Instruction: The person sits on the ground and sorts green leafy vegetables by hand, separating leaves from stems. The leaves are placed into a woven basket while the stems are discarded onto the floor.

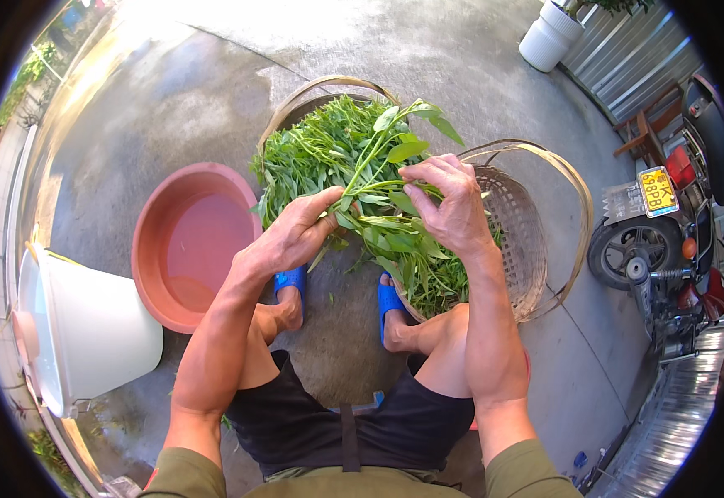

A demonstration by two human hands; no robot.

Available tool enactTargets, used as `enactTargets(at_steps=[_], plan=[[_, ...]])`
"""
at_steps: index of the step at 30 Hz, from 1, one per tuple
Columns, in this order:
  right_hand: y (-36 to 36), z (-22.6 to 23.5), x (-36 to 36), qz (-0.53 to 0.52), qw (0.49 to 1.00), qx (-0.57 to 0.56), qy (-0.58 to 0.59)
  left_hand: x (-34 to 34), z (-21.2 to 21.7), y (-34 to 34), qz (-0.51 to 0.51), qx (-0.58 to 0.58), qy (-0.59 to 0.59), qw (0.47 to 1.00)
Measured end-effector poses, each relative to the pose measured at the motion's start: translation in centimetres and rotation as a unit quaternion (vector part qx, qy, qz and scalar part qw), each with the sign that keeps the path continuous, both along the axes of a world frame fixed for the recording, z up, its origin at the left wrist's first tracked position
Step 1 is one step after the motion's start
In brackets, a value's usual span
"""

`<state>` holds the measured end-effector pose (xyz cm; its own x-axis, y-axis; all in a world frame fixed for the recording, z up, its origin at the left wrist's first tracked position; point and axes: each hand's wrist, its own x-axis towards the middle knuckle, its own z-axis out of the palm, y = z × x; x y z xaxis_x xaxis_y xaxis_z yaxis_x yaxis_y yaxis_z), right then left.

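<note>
Between my two hands is a bunch of leafy green stems [370, 162], long and narrow-leaved like water spinach. My left hand [305, 222] is closed around the stems on the left, thumb laid along them. With thumb and fingers pinched together, my right hand [451, 203] grips stems at the right side of the bunch. Below and beyond sits a woven basket [329, 81] heaped with the same greens [320, 137]. A second woven basket [521, 236], with a tall arched handle, stands at the right, with greens [428, 278] in its near left part.
A reddish-brown plastic basin [150, 249] holding some water stands at the left, beside a white bucket [100, 324]. My feet wear blue slippers [291, 278]. At the right are a parked motorcycle [652, 249], a wooden chair [648, 129] and a white planter [551, 37].
</note>
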<state>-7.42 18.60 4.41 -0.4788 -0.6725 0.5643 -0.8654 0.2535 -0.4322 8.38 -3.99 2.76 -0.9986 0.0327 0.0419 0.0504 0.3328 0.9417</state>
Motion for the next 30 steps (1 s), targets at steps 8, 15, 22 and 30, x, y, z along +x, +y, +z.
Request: enactTargets(at_steps=[8,15,22,30], plan=[[0.1,-1.3,0.0,0.008,0.998,0.052,-0.029,-0.2,0.1,-0.4,0.000,0.052,-0.049,0.997],[0.3,-0.8,0.1,-0.042,0.998,0.044,-0.020,-0.5,0.5,-0.4,0.068,0.078,-0.070,0.992],[1.5,-1.1,-0.6,-0.086,0.994,0.056,-0.040,-0.9,-0.9,-1.4,0.102,0.021,-0.044,0.994],[0.8,-1.0,-0.1,-0.088,0.995,-0.016,-0.051,-1.0,-0.8,-1.4,0.093,0.036,-0.090,0.991]])
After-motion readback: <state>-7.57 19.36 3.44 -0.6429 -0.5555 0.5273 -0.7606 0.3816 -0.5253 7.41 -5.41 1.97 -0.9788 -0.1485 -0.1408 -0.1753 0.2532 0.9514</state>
